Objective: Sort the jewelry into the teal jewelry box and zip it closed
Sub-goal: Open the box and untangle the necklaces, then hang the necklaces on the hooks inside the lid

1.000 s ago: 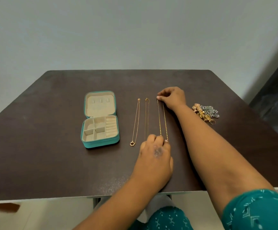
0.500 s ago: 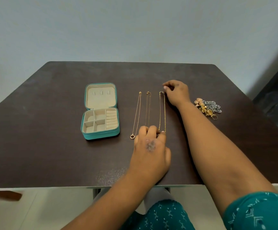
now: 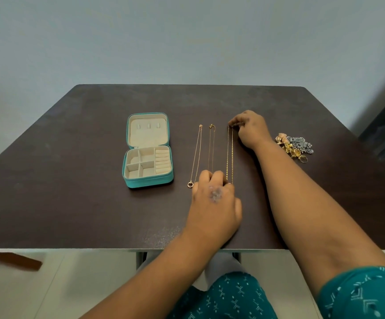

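from the head view: the teal jewelry box (image 3: 147, 150) lies open on the dark surface (image 3: 71, 180), lid laid flat on the far side, cream compartments showing with nothing visible in them. just right of the box, three necklaces lie stretched out side by side. nearest the box is the thin chain with a ring pendant (image 3: 196, 155), then the middle chain (image 3: 211, 148), then the thicker gold chain (image 3: 229, 155) furthest from the box. the right hand (image 3: 250, 130) sits at the far end of that thicker gold chain, fingertips curled down in a grip pinching its top against the surface. the left hand (image 3: 214, 203) is at the near end, right of the box's front corner, fingers bent down over the ends of the middle chain and the thicker one; whether it really has hold of either, i can't tell. well right of the box, past the right hand, a small heap of gold and silver pieces (image 3: 295, 147) waits on the surface. teal patterned clothing (image 3: 232, 295) shows at the bottom.
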